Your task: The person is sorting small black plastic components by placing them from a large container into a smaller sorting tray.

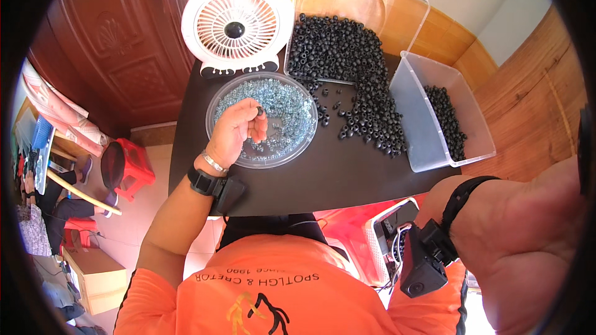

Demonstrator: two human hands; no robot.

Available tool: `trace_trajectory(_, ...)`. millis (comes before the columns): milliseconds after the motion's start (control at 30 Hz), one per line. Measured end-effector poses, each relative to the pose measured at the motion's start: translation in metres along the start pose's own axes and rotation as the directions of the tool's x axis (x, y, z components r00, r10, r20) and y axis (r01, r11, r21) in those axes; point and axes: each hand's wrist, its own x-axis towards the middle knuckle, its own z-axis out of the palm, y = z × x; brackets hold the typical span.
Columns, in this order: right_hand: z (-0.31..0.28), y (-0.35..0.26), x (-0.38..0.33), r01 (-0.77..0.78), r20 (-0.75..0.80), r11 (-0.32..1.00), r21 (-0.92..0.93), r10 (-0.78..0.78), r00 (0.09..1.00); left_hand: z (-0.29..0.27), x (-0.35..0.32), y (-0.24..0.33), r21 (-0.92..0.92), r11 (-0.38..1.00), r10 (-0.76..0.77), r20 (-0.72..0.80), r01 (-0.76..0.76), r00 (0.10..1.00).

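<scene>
My left hand [239,125] hovers over a round clear dish [212,90], its fingers curled in. A small black round piece [260,111] is pinched between its thumb and fingertip. Small translucent light-blue pieces [292,108] fill much of the dish. To the right of the dish, black round pieces [372,115] with holes lie heaped on the dark table [298,180]. My right hand [528,229] is raised very close to the view at the right edge. Its fingers are out of sight, so what it holds, if anything, cannot be made out.
A clear container [428,9] tipped on its side spills the black pieces. A translucent bin [428,136] with more of them stands at the right. Behind the dish is a white fan [234,30]. A red stool [133,167] and another person [59,205] are at far left.
</scene>
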Motion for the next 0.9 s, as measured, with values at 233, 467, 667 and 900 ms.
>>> trace_trajectory(233, -0.019, 0.016, -0.011, -0.064, -0.079, 0.996, -0.062, 0.059, 0.995, 0.001, 0.000, 0.000, -0.029, 0.999, -0.013, -0.001, 0.013, 1.000)
trace_trajectory(467, 0.034, 0.005, -0.022, -0.135, -0.181, 0.988, -0.073, 0.120, 0.976, 0.003, 0.002, -0.001, -0.020, 1.000, -0.024, -0.015, 0.023, 1.000)
trace_trajectory(667, 0.069, 0.054, -0.063, -0.383, 0.208, 0.890, -0.248, 0.435, 0.876, 0.004, -0.002, 0.002, -0.004, 1.000, 0.000, 0.034, 0.000, 0.999)
trace_trajectory(900, 0.104, 0.156, -0.195, -0.333, 0.649, 0.708, -0.623, 0.706, 0.284, 0.004, 0.003, 0.001, -0.064, 0.998, -0.005, 0.036, 0.007, 0.999)
